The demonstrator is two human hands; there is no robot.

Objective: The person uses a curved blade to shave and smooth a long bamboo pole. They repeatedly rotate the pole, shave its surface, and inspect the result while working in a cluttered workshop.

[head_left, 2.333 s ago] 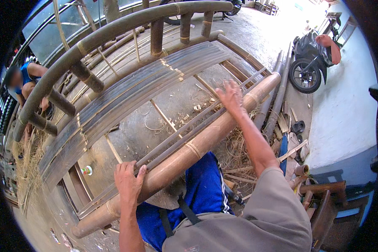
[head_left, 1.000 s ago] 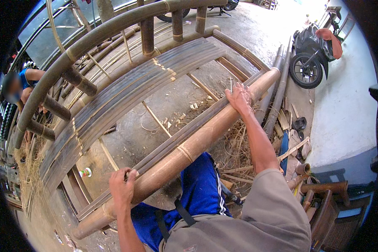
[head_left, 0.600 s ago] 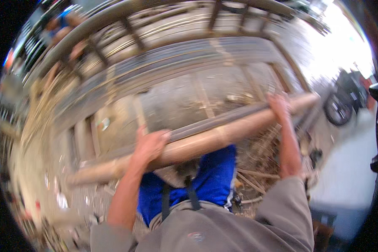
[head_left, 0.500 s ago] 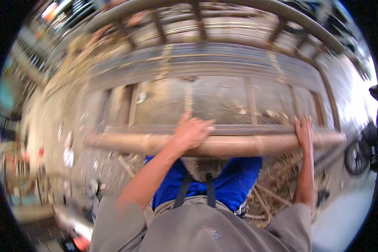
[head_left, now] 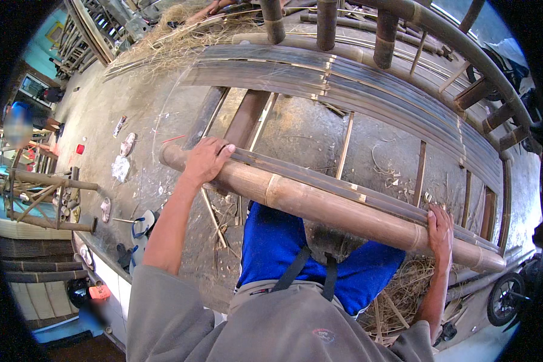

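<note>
A thick bamboo pole (head_left: 320, 202) forms the front rail of a bamboo bench, slanting across in front of my lap. Thin dark bamboo slats (head_left: 301, 172) lie lengthwise along its far side. My left hand (head_left: 206, 161) is closed over the slats' left end, against the pole, its thumb pointing right. Near the right end, my right hand (head_left: 440, 232) is bent over the same slats, fingers on the far side and thumb on the near side; its palm rests on the pole. Beyond an open gap, more flat slats (head_left: 368, 93) cover the bench's rear part, bound by pale cross ties.
A curved bamboo backrest (head_left: 458, 45) rises at the far right. Pale shavings (head_left: 181, 36) lie behind the bench. Slippers (head_left: 143, 226) and scraps are on the floor at left, near a small bamboo frame (head_left: 48, 196). A wheel (head_left: 505, 298) stands at right. Another person (head_left: 27, 123) is far left.
My left hand has moved from the middle of the pole to its left end, and its fingers have closed. My right hand stays near the right end. The view has turned, tilting the bench.
</note>
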